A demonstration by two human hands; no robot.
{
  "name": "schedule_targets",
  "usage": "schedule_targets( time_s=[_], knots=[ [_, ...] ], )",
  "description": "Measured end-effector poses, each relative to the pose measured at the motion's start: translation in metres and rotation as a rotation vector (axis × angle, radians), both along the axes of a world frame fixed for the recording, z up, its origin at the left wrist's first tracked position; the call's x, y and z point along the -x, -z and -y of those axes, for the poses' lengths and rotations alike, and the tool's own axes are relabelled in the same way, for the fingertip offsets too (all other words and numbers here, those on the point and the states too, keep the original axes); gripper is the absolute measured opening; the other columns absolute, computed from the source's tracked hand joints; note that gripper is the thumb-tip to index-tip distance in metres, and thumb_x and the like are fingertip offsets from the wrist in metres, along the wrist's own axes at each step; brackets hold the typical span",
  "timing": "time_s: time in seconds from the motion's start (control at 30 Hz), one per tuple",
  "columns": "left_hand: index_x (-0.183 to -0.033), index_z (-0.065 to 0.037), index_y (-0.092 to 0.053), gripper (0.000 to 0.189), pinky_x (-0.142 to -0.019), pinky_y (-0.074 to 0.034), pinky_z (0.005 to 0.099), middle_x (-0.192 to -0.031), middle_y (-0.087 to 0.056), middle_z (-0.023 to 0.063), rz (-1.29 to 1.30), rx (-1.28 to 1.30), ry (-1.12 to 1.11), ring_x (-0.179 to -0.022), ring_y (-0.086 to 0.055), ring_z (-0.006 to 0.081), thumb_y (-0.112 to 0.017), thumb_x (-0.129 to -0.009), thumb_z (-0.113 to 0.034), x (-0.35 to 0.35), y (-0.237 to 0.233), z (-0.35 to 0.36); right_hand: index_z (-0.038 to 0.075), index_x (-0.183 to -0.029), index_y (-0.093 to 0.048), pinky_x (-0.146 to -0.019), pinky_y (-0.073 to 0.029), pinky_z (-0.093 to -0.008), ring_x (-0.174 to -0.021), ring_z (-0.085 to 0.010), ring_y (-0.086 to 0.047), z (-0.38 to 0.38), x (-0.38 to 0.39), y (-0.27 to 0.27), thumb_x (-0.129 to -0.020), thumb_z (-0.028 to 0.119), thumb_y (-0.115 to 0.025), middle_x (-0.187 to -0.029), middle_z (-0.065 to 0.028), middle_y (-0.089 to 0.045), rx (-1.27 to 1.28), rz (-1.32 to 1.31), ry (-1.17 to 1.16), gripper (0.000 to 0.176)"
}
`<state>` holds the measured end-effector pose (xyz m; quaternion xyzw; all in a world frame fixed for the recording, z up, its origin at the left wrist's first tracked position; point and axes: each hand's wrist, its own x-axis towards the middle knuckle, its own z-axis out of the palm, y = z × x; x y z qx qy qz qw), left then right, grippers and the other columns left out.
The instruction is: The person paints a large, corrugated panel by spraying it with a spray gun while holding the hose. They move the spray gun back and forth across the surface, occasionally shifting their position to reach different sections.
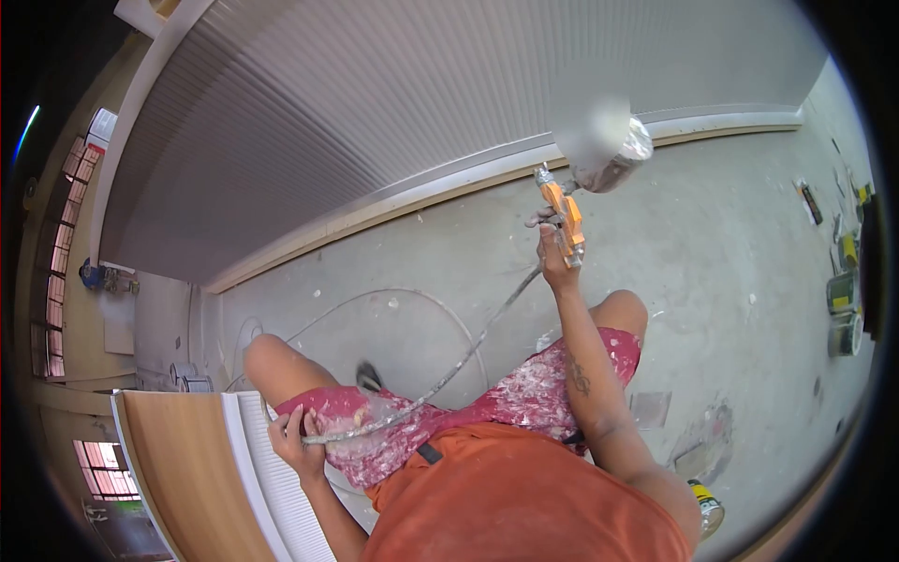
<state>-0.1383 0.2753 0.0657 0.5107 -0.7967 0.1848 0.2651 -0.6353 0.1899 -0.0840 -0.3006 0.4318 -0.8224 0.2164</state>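
The spray gun [567,215], pointed toward the panel [375,94], is gripped by the right hand [555,245]; the hose [513,298], by the left hand [299,444].

I hold an orange-bodied spray gun [568,217] out before me in my right grip [559,265], its silvery, partly blurred cup [639,145] jutting rightward from the far end, while a grey, paint-spattered hose [449,377] curves slackly from beside that wrist across my lap to my left grip [302,450].
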Motion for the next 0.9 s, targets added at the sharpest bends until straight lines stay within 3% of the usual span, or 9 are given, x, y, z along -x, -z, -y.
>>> schedule_targets(
  time_s=[0.07,0.2,0.27,0.4,0.47,0.67,0.8,0.87,0.9],
  knots=[
    [-0.102,-0.007,-0.073,0.026,-0.073,-0.048,0.0437,-0.089,-0.06,0.0133,-0.036,-0.004,-0.013,-0.083,-0.059,0.0319,-0.079,-0.076,-0.004,0.002,0.007,0.003,0.0,-0.107,-0.067,-0.056,-0.039,-0.0246,-0.06,-0.0062,-0.048,-0.003,0.006,0.011,-0.099,0.022,-0.066,-0.081,-0.0022,-0.065,-0.195,-0.101,-0.044,0.023],
    [-0.099,-0.01,-0.074,0.02,-0.079,-0.045,0.045,-0.088,-0.059,0.0114,-0.026,-0.178,0.005,-0.085,-0.057,0.0318,-0.077,-0.079,-0.007,-0.005,0.056,0.022,0.0,-0.101,-0.067,-0.062,-0.043,-0.0271,-0.067,-0.0094,-0.052,0.0,0.005,0.017,-0.099,0.023,-0.065,-0.079,-0.0024,-0.063,-0.222,-0.244,-0.004,0.024],
    [-0.097,-0.01,-0.074,0.02,-0.08,-0.044,0.0446,-0.088,-0.059,0.0111,-0.02,-0.227,-0.068,-0.085,-0.057,0.0314,-0.077,-0.078,-0.007,-0.015,0.078,0.019,0.004,-0.097,-0.066,-0.051,-0.032,-0.0223,-0.058,-0.0022,-0.041,0.002,0.001,0.023,-0.099,0.026,-0.066,-0.076,0.0036,-0.056,-0.177,-0.36,-0.015,0.022],
    [-0.095,-0.01,-0.073,0.018,-0.081,-0.044,0.045,-0.087,-0.058,0.011,-0.128,-0.139,-0.095,-0.086,-0.057,0.0315,-0.076,-0.078,-0.005,-0.031,0.094,0.019,0.004,-0.094,-0.066,-0.053,-0.032,-0.023,-0.057,-0.0033,-0.041,0.007,-0.016,0.021,-0.099,0.029,-0.066,-0.07,0.0054,-0.052,-0.334,-0.272,-0.124,0.026],
    [-0.095,-0.009,-0.073,0.017,-0.081,-0.044,0.0451,-0.088,-0.058,0.0111,-0.16,-0.155,-0.106,-0.087,-0.056,0.0317,-0.075,-0.078,-0.004,-0.034,0.099,0.02,-0.001,-0.092,-0.064,-0.069,-0.046,-0.0312,-0.073,-0.014,-0.056,0.014,-0.032,0.014,-0.097,0.022,-0.066,-0.077,-0.0049,-0.061,-0.479,-0.234,-0.181,0.024],
    [-0.095,-0.007,-0.072,0.016,-0.081,-0.044,0.045,-0.091,-0.058,0.0119,-0.276,-0.153,-0.031,-0.089,-0.056,0.0323,-0.073,-0.08,-0.003,-0.05,0.11,0.048,0.0,-0.101,-0.065,-0.07,-0.048,-0.0341,-0.074,-0.0163,-0.059,0.044,-0.104,0.026,-0.097,0.026,-0.066,-0.078,-0.0074,-0.066,-0.568,-0.389,-0.285,0.027],
    [-0.097,-0.008,-0.073,0.018,-0.078,-0.045,0.0442,-0.087,-0.059,0.0102,-0.293,-0.159,0.068,-0.083,-0.057,0.0302,-0.074,-0.079,-0.004,-0.057,0.103,0.051,0.0,-0.107,-0.065,-0.074,-0.05,-0.0334,-0.079,-0.0157,-0.063,0.042,-0.136,-0.001,-0.098,0.025,-0.068,-0.083,-0.0081,-0.067,-0.629,-0.538,-0.187,0.027],
    [-0.098,-0.009,-0.074,0.018,-0.075,-0.045,0.0434,-0.086,-0.06,0.0096,-0.301,-0.179,0.078,-0.079,-0.058,0.0299,-0.074,-0.08,-0.006,-0.063,0.112,0.05,-0.002,-0.111,-0.064,-0.078,-0.051,-0.0325,-0.084,-0.0154,-0.064,0.04,-0.148,-0.014,-0.099,0.021,-0.066,-0.09,-0.0079,-0.069,-0.459,-0.431,-0.055,0.025],
    [-0.098,-0.01,-0.074,0.018,-0.072,-0.046,0.0427,-0.084,-0.061,0.009,-0.295,-0.215,0.096,-0.075,-0.058,0.0297,-0.074,-0.081,-0.008,-0.067,0.119,0.065,-0.002,-0.111,-0.064,-0.078,-0.051,-0.0325,-0.084,-0.0154,-0.064,0.051,-0.149,-0.018,-0.099,0.021,-0.066,-0.09,-0.0079,-0.069,-0.489,-0.433,-0.055,0.025]
  ],
)
